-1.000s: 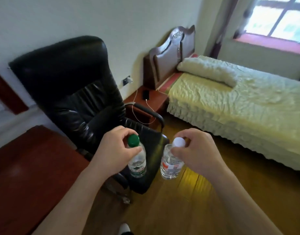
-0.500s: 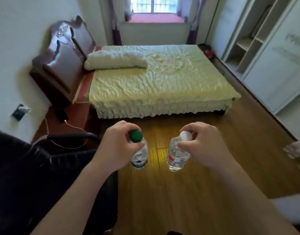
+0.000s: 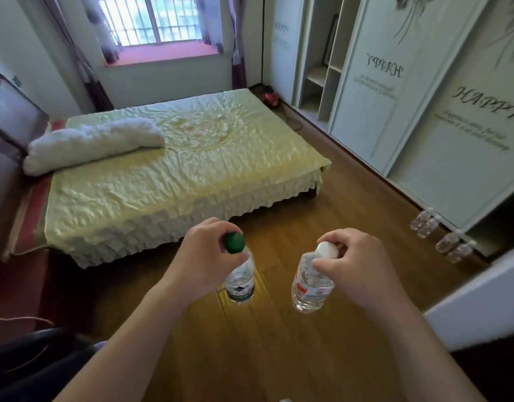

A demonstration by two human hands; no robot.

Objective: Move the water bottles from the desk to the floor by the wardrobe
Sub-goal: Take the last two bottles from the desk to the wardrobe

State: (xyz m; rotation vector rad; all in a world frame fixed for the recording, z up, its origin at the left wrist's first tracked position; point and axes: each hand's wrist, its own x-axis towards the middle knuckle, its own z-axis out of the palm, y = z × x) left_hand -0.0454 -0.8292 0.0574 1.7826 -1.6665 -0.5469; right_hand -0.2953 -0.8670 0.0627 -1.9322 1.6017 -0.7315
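While two bare hands reach forward over a wooden floor (image 3: 250,358), each one carries a single water bottle by its neck, so two bottles hang in the air side by side, not touching. The left hand (image 3: 203,265) has its fingers clenched around the top of the green-capped bottle (image 3: 240,282), which bears a green label. The right hand (image 3: 357,271) pinches the white-capped bottle (image 3: 309,288), labelled red and white, just below its cap. Both bottles hang roughly upright, well above the floor.

Against the foot of the white wardrobe (image 3: 424,126) at the right, four more clear bottles (image 3: 438,239) stand on the floor in two pairs, blurred but countable. The wardrobe shows two sliding doors with the word HAPPY and an open shelf section. One bed (image 3: 177,175) with a pale yellow cover lies ahead, holding one long white pillow (image 3: 90,146). One barred window (image 3: 154,21) sits in the far wall.

Compared with half a second earlier, the view has swung to the right: the wardrobe now fills far more of the right side, the floor bottles have come fully into sight, and the black chair (image 3: 32,364) has shrunk to a dark corner at lower left. The grip on both bottles is unchanged.
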